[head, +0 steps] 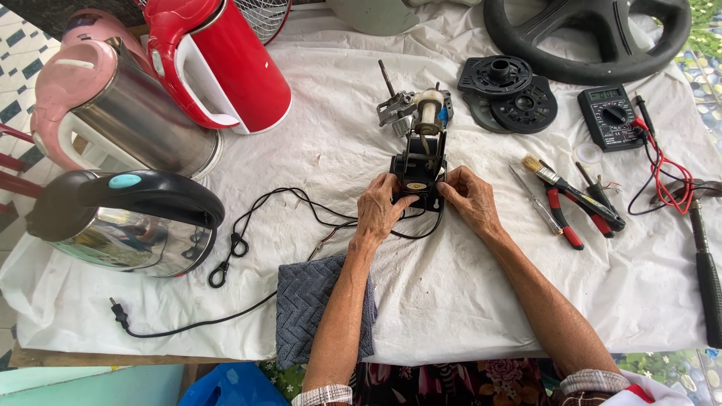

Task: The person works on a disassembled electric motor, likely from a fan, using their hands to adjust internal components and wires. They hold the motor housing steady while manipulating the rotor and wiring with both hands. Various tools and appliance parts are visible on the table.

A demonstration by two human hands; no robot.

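Forearms reach up from the near edge of the surface [451,301], which is draped in a wrinkled white cloth. Just left of the left forearm, a folded grey towel [304,308] hangs over that near edge. A black power cord [248,240] snakes across the cloth beside it, its plug [119,310] lying near the front left corner.

Further in, both hands meet at a small black motor assembly [418,169] standing at the middle of the surface. The left hand [380,209] has its grip pinching the lower left side of the motor's black base, fingers curled against it. The right hand [470,199] has its grip pressed on the lower right side of the same base, fingertips touching the housing. Above the base rise a white cylindrical part and a metal gear bracket with a thin shaft pointing away.

To the right lie a paintbrush [543,171], red-handled pliers [575,214] and a screwdriver [535,200], close together; a hammer [703,263] lies near the right edge. To the left a steel kettle with a black lid [124,222] lies tilted.

Farther back sit a black multimeter [611,116] with red leads, two black round plastic parts [505,90], a pink-and-steel kettle [113,113] and a red kettle [226,64]. At the far edge rests a black steering wheel [587,34].
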